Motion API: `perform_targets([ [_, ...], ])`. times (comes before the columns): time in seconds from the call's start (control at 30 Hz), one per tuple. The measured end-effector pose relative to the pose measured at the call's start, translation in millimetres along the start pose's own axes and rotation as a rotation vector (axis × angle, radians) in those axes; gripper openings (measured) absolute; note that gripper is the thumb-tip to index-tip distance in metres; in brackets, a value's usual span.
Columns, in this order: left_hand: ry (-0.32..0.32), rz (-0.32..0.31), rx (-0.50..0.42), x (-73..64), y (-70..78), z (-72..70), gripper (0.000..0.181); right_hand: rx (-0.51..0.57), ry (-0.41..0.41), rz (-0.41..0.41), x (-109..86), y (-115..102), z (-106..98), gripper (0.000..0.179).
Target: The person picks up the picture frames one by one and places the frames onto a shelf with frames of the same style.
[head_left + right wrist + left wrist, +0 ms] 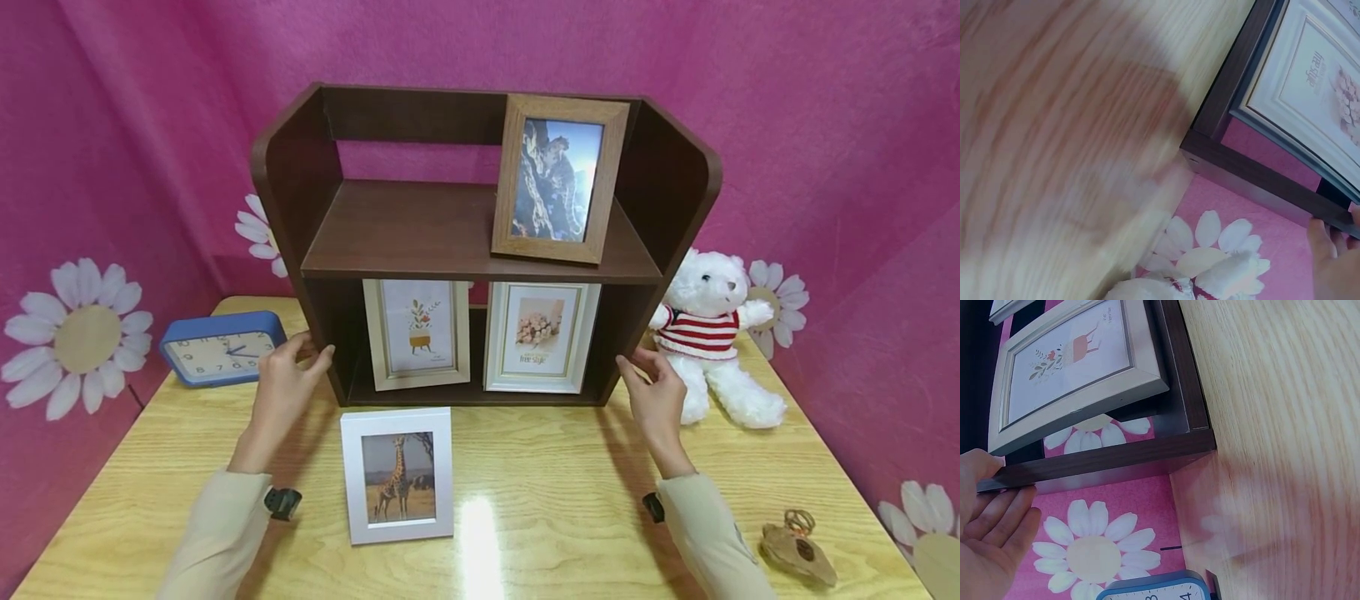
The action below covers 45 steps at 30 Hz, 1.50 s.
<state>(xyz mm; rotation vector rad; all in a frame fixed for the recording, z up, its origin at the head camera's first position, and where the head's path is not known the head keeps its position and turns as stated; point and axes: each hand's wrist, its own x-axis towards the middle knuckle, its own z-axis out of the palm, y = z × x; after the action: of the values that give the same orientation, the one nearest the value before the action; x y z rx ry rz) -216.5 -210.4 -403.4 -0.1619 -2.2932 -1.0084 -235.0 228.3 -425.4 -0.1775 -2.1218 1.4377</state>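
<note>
A dark brown two-tier shelf (405,225) stands at the back of the wooden table. My left hand (283,385) pinches the shelf's left side panel low down, thumb in front and fingers behind it in the left wrist view. On the opposite side, my right hand (654,398) grips the right side panel at about the same height. In the lower tier lean a cream-framed plant picture (418,329) and a white-framed flower picture (542,333). A wood-framed leopard picture (558,179) stands at the right of the upper tier.
A white-framed giraffe picture (400,479) is on the table in front of the shelf. Beyond my left hand is a blue clock (221,348); beyond my right sits a white teddy bear (705,325) in a striped sweater. A small brown ornament (798,550) lies front right.
</note>
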Motion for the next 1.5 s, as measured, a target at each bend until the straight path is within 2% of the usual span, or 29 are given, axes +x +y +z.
perform_targets([
  [0.33,-0.022,-0.009,-0.004,2.5,2.9,2.8,0.017,-0.009,0.039,-0.011,3.8,4.4,-4.1,0.021],
  [0.53,-0.02,-0.01,0.006,1.8,2.5,0.5,0.018,0.03,0.035,-0.006,5.3,6.3,-0.7,0.019],
  [0.77,-0.016,0.02,0.002,0.7,1.7,-0.3,0.02,0.094,0.05,0.018,5.2,7.5,1.7,0.017],
  [0.93,-0.023,-0.004,0.005,-1.2,3.2,-2.3,0.02,0.127,0.038,0.015,4.7,7.5,3.3,0.016],
  [1.03,-0.024,-0.022,0.006,-2.8,3.6,-4.7,0.021,0.13,0.032,0.006,4.2,7.7,5.3,0.016],
  [1.5,-0.061,-0.023,0.033,-12.8,6.2,-14.4,0.026,0.094,0.048,-0.046,3.8,7.7,4.8,0.015],
])
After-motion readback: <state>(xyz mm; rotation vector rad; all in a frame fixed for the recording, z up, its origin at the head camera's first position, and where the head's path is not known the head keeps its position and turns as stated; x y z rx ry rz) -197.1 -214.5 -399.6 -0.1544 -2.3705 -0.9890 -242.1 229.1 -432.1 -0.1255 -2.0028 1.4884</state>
